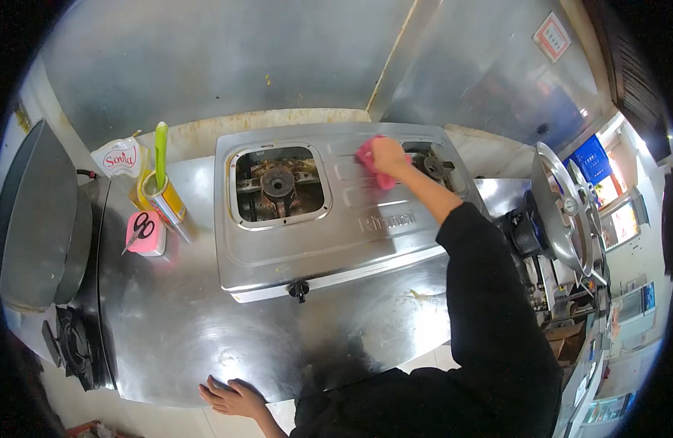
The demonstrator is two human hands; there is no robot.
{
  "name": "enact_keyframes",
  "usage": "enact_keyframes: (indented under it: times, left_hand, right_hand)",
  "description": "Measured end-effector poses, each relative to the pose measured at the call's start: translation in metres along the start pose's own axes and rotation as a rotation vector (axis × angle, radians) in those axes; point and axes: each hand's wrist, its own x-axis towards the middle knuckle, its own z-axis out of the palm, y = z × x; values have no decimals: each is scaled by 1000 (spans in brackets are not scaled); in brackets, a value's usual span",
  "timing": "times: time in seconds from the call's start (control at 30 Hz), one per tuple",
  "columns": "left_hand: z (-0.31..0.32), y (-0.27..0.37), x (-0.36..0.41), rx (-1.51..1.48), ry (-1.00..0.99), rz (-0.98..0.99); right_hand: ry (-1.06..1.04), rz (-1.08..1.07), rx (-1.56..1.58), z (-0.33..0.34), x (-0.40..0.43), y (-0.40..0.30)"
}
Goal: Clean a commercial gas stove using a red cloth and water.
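Note:
My right hand presses a bunched pink cloth onto the top of a two-burner Rinmai gas stove, between the two burner openings. The left burner lies bare in its square opening, with brown grime inside. The right burner shows partly beyond my wrist. A black knob sits on the stove's front edge. My left hand rests with fingers spread at the front edge of the stainless steel counter, holding nothing.
Black-handled scissors lie on a pink-lidded container. Behind it, a can holds a green-handled utensil, beside a plastic bag. A large dark pan stands far left, a metal lid at right. A steel wall rises behind.

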Motion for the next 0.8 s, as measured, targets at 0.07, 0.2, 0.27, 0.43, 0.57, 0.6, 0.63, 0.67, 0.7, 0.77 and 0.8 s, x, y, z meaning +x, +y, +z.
enact_keyframes:
  times: [0.07, 0.2, 0.27, 0.43, 0.57, 0.6, 0.63, 0.67, 0.7, 0.77, 0.8]
  left_hand:
    - [-2, -5, -3, -6, -3, 5]
    - [-7, 2, -2, -34, -21, -20]
    - [-4, 10, 3, -68, -14, -2]
    - [-7, -3, -1, -9, -16, -13]
    - [1, 10, -1, -39, 12, 37]
    - [2, 6, -3, -15, 5, 29]
    - [2, 2, -4, 5, -1, 21]
    - [0, -7, -5, 35, 12, -7]
    - [-3, -11, -4, 41, -14, 4]
    - [0, -7, -2, 43, -37, 14]
    - [-1, -1, -3, 21, -40, 34]
  right_hand:
    - [-19, -91, 49, -2, -5, -10]
    - [-60, -84, 51, 6, 6, 37]
    - [38, -32, 21, 25, 11, 53]
    - [-16, -275, 209, 25, 18, 15]
    - [-8, 192, 42, 46, 36, 90]
    - [50, 74, 15, 54, 38, 64]
    - [111, -42, -13, 58, 37, 36]
    - [80, -206, 40, 39, 31, -18]
    - [87, -202, 35, 32, 26, -17]
    - [42, -237, 85, 23, 24, -13]
    - [35, -140, 229, 27, 31, 21]
